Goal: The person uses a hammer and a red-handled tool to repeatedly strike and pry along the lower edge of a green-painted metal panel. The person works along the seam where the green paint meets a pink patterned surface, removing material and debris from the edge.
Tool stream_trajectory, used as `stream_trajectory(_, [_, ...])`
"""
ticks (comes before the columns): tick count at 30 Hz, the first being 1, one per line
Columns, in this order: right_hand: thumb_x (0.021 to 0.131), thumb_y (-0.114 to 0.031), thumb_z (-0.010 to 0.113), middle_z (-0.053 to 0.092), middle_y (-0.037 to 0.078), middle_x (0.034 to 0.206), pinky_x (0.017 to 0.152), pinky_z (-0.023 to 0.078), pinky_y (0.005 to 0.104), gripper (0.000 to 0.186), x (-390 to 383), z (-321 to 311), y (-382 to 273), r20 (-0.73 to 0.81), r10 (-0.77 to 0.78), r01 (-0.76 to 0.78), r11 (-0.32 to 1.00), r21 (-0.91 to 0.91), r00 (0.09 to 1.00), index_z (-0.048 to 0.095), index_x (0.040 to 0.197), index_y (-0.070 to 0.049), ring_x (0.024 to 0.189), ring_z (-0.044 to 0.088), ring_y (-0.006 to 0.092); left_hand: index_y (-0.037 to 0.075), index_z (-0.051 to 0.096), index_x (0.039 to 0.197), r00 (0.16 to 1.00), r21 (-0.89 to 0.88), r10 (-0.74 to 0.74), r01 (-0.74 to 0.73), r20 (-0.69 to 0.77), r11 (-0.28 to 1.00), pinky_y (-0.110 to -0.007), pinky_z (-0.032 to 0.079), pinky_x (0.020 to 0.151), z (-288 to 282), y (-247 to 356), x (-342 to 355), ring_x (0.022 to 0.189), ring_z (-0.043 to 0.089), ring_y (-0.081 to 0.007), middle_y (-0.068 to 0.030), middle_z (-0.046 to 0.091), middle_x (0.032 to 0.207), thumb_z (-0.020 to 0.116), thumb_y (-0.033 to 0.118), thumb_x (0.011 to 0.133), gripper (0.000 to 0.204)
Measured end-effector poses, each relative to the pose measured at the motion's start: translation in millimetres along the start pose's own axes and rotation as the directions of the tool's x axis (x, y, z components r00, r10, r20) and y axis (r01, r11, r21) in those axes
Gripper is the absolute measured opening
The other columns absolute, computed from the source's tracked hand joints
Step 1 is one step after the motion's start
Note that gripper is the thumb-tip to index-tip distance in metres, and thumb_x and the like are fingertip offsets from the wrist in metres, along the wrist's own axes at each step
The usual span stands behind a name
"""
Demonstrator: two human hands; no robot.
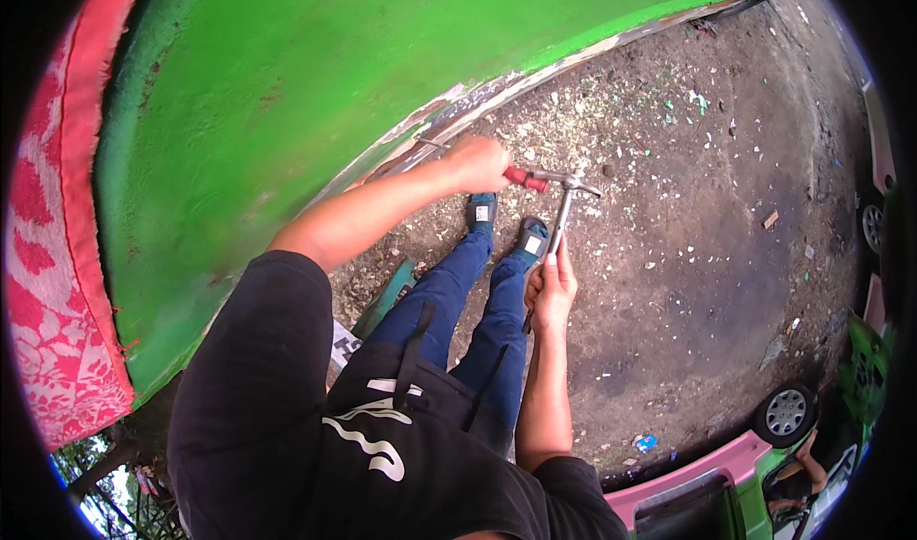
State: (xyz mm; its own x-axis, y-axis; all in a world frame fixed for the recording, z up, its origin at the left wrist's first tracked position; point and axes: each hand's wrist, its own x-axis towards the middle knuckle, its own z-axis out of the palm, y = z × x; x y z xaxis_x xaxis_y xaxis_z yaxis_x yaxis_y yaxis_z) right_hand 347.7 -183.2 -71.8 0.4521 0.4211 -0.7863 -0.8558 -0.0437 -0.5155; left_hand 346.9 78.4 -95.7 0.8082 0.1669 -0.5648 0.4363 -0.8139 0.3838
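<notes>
Left hand (479, 165): closed, gripping red-handled tool (527, 179), shaft pointing leftward to green panel (315, 72). Right hand (552, 292): closed, holding hammer (562, 223), its head overlapping tool's butt; contact unclear.

From the shoes (481, 211), the left hand (478, 164) is at 11 o'clock, the tool (526, 179) in it pointing toward the panel (287, 77) at 10. The right hand (551, 290) is at 5, the hammer (563, 217) in it, head at 2. Chips (530, 125) lie on the ground (693, 292) at 1, cloth (81, 244) at 9, a wheel (786, 414) at 4.
</notes>
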Motion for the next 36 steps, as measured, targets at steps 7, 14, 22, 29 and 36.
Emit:
stream_trajectory(7, [0.1,-0.017,0.045,0.03,-0.007,0.058,0.037,0.025,0.0182,0.05,-29.1,-25.0,-33.4,-0.079,-0.056,0.054,0.998,-0.031,0.995,0.032,0.148,-0.019,0.043,0.029,0.0022,0.011,0.066,0.067,0.985,-0.03,0.131,-0.136,-0.115,0.99,-0.045,0.05,0.06,7.6,-5.8,-24.4,0.064,0.064,-0.0347,-0.0138,0.064,0.065,0.066,0.028,0.071,0.018])
stream_trajectory(14, [0.098,-0.019,0.052,0.032,-0.008,0.058,0.037,0.025,0.0198,0.05,-88.4,-64.7,-95.0,-0.035,-0.188,0.169,0.94,-0.297,0.982,0.036,0.145,-0.014,0.043,0.031,0.0023,0.014,0.069,0.07,0.973,-0.158,0.107,-0.141,-0.203,0.977,-0.043,0.049,0.057,-27.4,24.0,-71.9,0.063,0.064,-0.0324,-0.0126,0.064,0.066,0.065,0.025,0.072,0.012])
stream_trajectory(22, [0.093,-0.019,0.06,0.042,-0.004,0.053,0.035,0.027,0.0237,0.018,-158.3,-78.5,-137.9,-0.016,-0.296,0.252,0.839,-0.483,0.955,0.054,0.083,-0.006,0.039,0.036,0.0062,0.008,0.062,0.073,0.927,-0.206,0.194,-0.268,-0.322,0.941,-0.043,0.047,0.058,-58.5,54.4,-124.1,0.063,0.062,-0.0315,-0.0148,0.062,0.068,0.066,0.029,0.074,0.022])
stream_trajectory(29, [0.08,0.0,0.053,0.056,0.003,0.066,0.038,0.035,0.0226,0.019,-171.6,-61.7,-145.5,0.063,-0.446,0.43,0.805,-0.408,0.893,0.056,0.099,-0.001,0.045,0.046,0.0082,0.007,0.061,0.102,0.801,-0.313,0.167,-0.405,-0.575,0.859,-0.041,0.045,0.077,-72.8,57.0,-172.5,0.089,0.059,-0.0328,-0.0137,0.058,0.091,0.062,0.013,0.078,0.024])
stream_trajectory(36, [0.087,-0.001,0.055,0.061,0.005,0.076,0.037,0.035,0.024,0.027,-195.7,-10.9,-152.7,0.11,-0.37,0.382,0.833,-0.401,0.923,0.053,0.114,-0.004,0.045,0.047,0.0089,0.009,0.07,0.099,0.713,-0.322,0.132,-0.463,-0.688,0.826,-0.036,0.05,0.085,-60.2,14.8,-189.9,0.1,0.062,-0.0269,-0.0087,0.064,0.104,0.067,0.0,0.074,0.027])
